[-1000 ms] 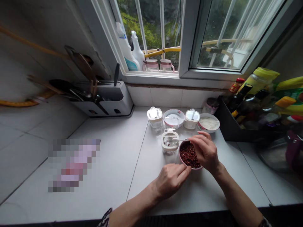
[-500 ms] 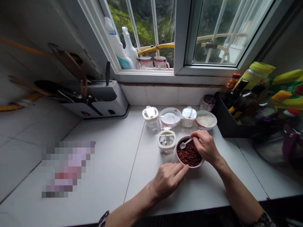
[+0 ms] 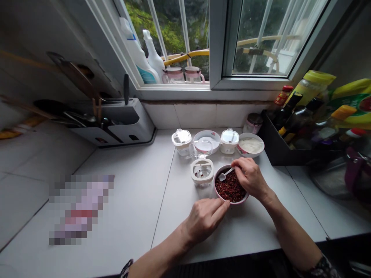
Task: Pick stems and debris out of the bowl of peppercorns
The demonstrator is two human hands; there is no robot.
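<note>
My right hand pinches the handle of a small white spoon. The spoon's head rests at the left side of the dark red dried spice, which looks like Sichuan peppercorns. A round bowl with a pinkish outside contains the spice. At its near rim my left hand is closed, thumb and fingers together on the edge. Just left of the bowl stands a clear jar with its lid raised and a few dark bits inside.
Behind are two lidded jars, a bowl of white powder and a bowl of white granules. A black box of bottles stands right; a grey utensil holder stands back left. A blurred-out pinkish item lies left.
The whole view has shifted slightly, so things sit a little further left and up. Both hands keep nearly the same hold on spoon and bowl.
</note>
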